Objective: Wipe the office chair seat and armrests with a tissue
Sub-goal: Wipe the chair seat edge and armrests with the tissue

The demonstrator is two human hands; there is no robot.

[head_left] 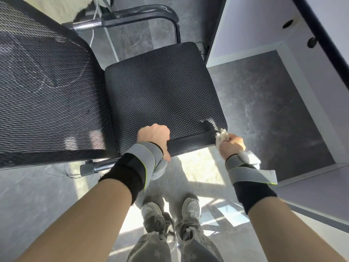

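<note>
Tissue (pixel 222 137), soft and tear-prone, bunched in my closed right hand (pixel 232 145) lower right; my left hand (pixel 154 137) grips seat (pixel 162 95) edge, steadying it.

Seat (pixel 162 95) centre; backrest (pixel 43 87) left of it; armrest (pixel 139 15) beyond far edge. Left hand (pixel 154 136) on near edge. Right hand (pixel 232 143) with tissue (pixel 222 137) at near right corner. Desk (pixel 283 35) right. Shoes (pixel 171 208) below on floor (pixel 264 103).
</note>
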